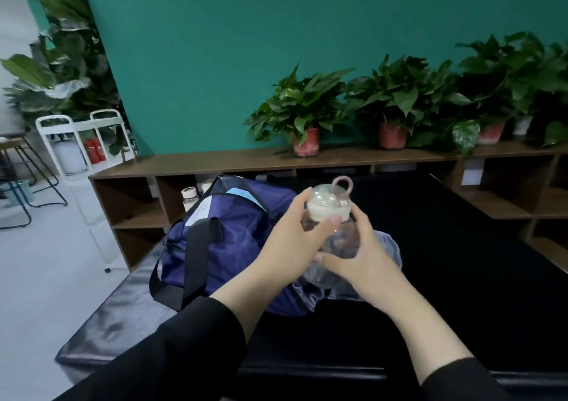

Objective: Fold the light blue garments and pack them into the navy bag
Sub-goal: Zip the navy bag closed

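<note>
A person's view looks down at two bare hands in black sleeves, held over a black padded worktop point(101, 333). Both hands hold a clear plastic bottle point(335, 234) with a cream cap and a pink loop handle at its 12 o'clock. The left hand point(289, 244) wraps the bottle's upper part from 9 o'clock, thumb pressed just under the cap. The right hand point(362, 256) grips the lower body from 3 o'clock, fingers curled round it.

The navy bag point(233, 234) lies on the worktop at 9 o'clock from the bottle, its black strap draped over the near side, a strip of pale blue showing at its far top edge. A light blue garment point(387, 265) lies crumpled directly beneath the bottle and hands, showing at 4 o'clock, touching the bag's right end; it looks unfolded. Whether the bag's mouth is open cannot be told.

At 12 o'clock a low wooden shelf point(215, 162) carries potted plants against a teal wall, with two more bottles standing behind the bag.

Risks, as a judgement: the smooth bottle could slip and drop onto the garment, or leak on it if the cap is loose. Packed first, it could crowd the bag or crease the clothes.
</note>
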